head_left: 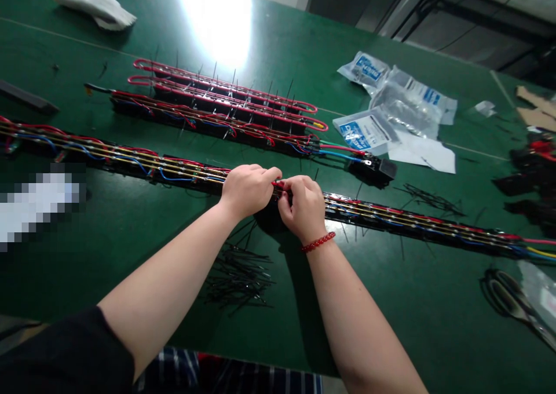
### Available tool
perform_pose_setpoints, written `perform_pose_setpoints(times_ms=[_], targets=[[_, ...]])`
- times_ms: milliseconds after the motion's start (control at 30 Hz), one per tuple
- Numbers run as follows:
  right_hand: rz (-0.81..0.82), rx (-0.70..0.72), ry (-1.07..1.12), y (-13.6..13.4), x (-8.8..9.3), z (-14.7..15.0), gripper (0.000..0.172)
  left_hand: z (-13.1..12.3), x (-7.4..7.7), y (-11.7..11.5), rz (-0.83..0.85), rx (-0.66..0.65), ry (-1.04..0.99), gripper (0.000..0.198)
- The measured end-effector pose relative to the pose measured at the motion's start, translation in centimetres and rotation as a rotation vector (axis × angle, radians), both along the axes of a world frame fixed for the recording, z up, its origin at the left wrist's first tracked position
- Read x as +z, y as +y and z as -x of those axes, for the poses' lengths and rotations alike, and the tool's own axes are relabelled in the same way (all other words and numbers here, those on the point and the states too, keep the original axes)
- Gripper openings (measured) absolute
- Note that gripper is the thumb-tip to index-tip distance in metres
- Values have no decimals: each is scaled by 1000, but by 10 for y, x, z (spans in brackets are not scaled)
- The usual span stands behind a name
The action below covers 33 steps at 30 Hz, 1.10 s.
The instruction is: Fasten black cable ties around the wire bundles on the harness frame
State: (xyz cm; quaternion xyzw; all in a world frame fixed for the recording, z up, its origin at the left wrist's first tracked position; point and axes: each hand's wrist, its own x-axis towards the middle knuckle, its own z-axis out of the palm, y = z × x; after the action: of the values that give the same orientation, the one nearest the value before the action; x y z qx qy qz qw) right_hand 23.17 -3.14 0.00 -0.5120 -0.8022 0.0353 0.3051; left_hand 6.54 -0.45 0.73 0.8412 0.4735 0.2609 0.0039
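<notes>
This looks like an electrical assembly workshop, though glare washes out part of the view: long wired harness strips (208, 116), black cable ties (237, 278) and plastic bags (395, 101) cover a green-matted surface (108, 266).

A long wired strip (130, 161) crosses the desk (391, 307) from the frame's left edge to its right edge. Behind it lie three shorter strips (208, 119); plastic bags (397, 101) lie upper right, a glove (95, 6) upper left, loose cable ties (237, 278) before it.
</notes>
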Motion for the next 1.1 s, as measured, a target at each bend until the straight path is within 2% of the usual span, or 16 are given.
perform_pose_setpoints(times_ms=[167,400,600,933,1100], targets=[[-12,20,59,-1,1,-1,16,1,0,-1,1,15,-29,27],[-66,28,185,-1,-1,-2,28,3,-3,0,37,-6,-197,28],[-49,26,186,-1,0,-3,27,5,-4,0,6,-69,-328,31],[-47,16,193,-2,2,-5,25,5,-2,0,0,-76,-196,34],[-165,-23,169,-16,11,-7,28,6,-1,0,13,-100,-125,33]])
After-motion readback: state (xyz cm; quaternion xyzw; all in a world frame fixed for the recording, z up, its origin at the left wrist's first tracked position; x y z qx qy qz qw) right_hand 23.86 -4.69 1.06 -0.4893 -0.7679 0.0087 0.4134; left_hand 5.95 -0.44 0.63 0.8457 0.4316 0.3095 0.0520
